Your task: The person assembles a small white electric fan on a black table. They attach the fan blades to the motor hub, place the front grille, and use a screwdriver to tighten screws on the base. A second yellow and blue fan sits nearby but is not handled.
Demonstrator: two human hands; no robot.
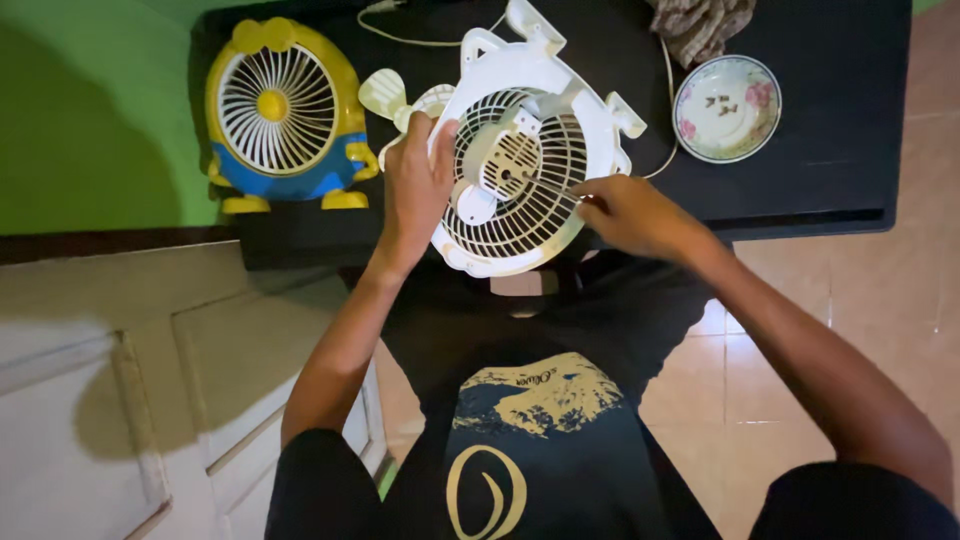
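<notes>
Clearly light, brittle plastic, the white fan housing (520,165) tilts on the black table (830,170); best held by its rim. Left hand (415,185) clamps that rim, right hand (630,215) pinches a thin tool at the grille. Yellow fan (280,110) stands well apart.

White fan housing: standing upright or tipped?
Tipped. The white fan housing leans grille-up on the black table, with the left hand on its rim.

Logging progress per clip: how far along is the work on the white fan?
Done: fan blade lies detached on the black table; small parts sit in the floral bowl. In hand: left hand steadies the white fan housing; right hand works a thin tool at the motor. Left: motor still mounted.
</notes>
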